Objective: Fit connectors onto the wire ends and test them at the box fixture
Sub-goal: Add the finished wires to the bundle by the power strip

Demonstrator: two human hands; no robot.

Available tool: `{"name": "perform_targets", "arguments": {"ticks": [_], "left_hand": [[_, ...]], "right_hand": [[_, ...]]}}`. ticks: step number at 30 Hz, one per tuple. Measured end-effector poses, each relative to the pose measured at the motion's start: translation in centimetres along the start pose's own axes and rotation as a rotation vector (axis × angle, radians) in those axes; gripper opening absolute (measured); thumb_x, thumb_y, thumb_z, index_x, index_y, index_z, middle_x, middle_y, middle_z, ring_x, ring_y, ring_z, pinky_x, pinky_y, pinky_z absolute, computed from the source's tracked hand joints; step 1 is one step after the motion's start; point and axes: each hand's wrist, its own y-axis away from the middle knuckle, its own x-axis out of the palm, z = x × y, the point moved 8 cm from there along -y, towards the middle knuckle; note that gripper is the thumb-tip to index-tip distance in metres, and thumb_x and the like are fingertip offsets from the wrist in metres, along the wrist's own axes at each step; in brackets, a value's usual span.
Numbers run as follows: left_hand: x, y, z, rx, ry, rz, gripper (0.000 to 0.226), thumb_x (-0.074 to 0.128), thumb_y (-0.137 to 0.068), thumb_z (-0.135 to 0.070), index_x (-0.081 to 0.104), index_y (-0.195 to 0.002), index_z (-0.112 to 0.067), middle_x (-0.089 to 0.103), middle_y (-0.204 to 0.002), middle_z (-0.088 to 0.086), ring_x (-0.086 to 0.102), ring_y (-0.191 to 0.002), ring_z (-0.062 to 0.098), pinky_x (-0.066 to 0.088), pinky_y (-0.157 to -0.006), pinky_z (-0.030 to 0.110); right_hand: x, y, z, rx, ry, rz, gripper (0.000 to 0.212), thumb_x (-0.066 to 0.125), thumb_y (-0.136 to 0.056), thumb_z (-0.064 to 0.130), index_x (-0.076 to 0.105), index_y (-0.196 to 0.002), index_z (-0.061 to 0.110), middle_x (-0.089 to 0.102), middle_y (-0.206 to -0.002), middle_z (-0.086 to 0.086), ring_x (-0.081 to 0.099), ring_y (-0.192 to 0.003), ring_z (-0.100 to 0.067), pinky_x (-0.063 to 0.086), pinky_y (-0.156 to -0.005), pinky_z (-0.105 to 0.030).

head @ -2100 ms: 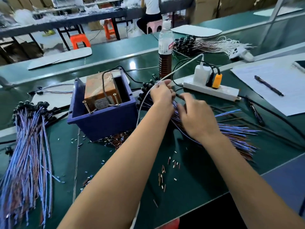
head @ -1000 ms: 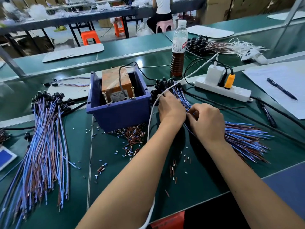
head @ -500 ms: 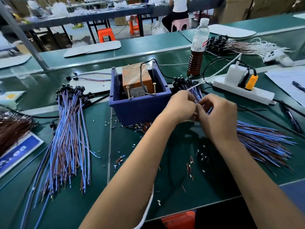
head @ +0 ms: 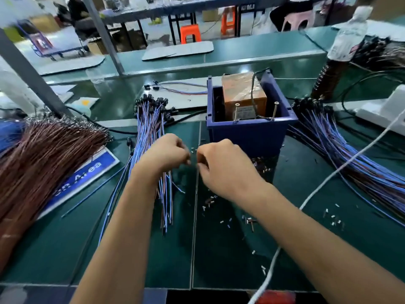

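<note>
Grip: both fists are curled, fingertips pinched toward each other over the green desk (head: 219, 249); the left hand (head: 163, 153) and right hand (head: 221, 163) nearly meet, and what they pinch is too small and blurred to name, though a tiny pale piece shows in the gap between them.
Wires: a finished-looking bundle of blue and brown leads (head: 151, 137) runs under the left wrist, black caps at its far end; a second, larger bundle (head: 341, 154) fans out well to the right of the box.
Fixture: the blue box (head: 247, 130) stands just beyond the right hand, holding a tape-wrapped orange block (head: 243, 93) with two upright metal pins (head: 275, 110) at its near edge.
Loose parts: small connector sleeves (head: 210, 201) lie scattered on the desk below and beside the right wrist.
Also in view: a brown wire heap (head: 43, 154) at far left, partly over a blue sign (head: 87, 172); a white cord (head: 328, 178) crossing at right.
Step in hand: by the pinch, a connector is likely being pushed onto a wire end, ahead of testing.
Next move: it calls for seating the piece fully, then reaching forward to touch the wire ends to the two pins without snagging the bundle underneath.
</note>
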Motion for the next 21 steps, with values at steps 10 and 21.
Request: {"name": "perform_targets", "arguments": {"ticks": [10, 21], "left_hand": [[-5.9, -5.4, 2.9, -0.186, -0.368, -0.68, 0.035, 0.067, -0.093, -0.027, 0.058, -0.121, -0.008, 0.049, -0.131, 0.023, 0.045, -0.125, 0.04, 0.041, -0.099, 0.042], [-4.9, -8.9, 2.6, -0.19, -0.369, -0.581, 0.033, 0.052, -0.098, -0.025, 0.063, -0.121, -0.005, 0.056, -0.132, 0.023, 0.047, -0.126, 0.039, 0.041, -0.101, 0.042]], "right_hand": [[7.2, -7.6, 3.6, 0.045, 0.199, 0.389, 0.036, 0.053, -0.102, 0.011, 0.048, -0.136, 0.0, 0.057, -0.135, -0.018, 0.059, -0.126, -0.037, 0.049, -0.094, -0.04], [8.2, -7.6, 2.2, 0.176, 0.081, 0.331, 0.039, 0.06, -0.097, 0.019, 0.045, -0.131, 0.006, 0.062, -0.125, -0.018, 0.061, -0.118, -0.04, 0.039, -0.076, -0.039]]}}
